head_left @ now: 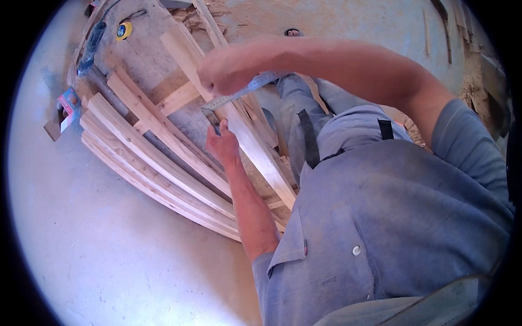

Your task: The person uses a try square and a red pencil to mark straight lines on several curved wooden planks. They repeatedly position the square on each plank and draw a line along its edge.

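Note:
A pale wooden board (pixel 255 146) runs at a slant in front of me, propped above other timber. Across it lies a metal carpenter's square (pixel 239 93), its marked blade reaching toward my right. My left hand (pixel 224 144) grips the short stock of the square against the board's near left edge. Above the blade, my right hand (pixel 225 70) is curled closed over the board. Its fingers are turned away and slightly blurred, so what it holds cannot be made out.
Several long wooden strips (pixel 157 157) lie side by side on the left over a crosspiece (pixel 178 99). Beyond them are a yellow tape measure (pixel 124 31), a dark-handled tool (pixel 93 43) and a small red-and-blue box (pixel 69 101). Scrap wood (pixel 476 92) is piled at far right.

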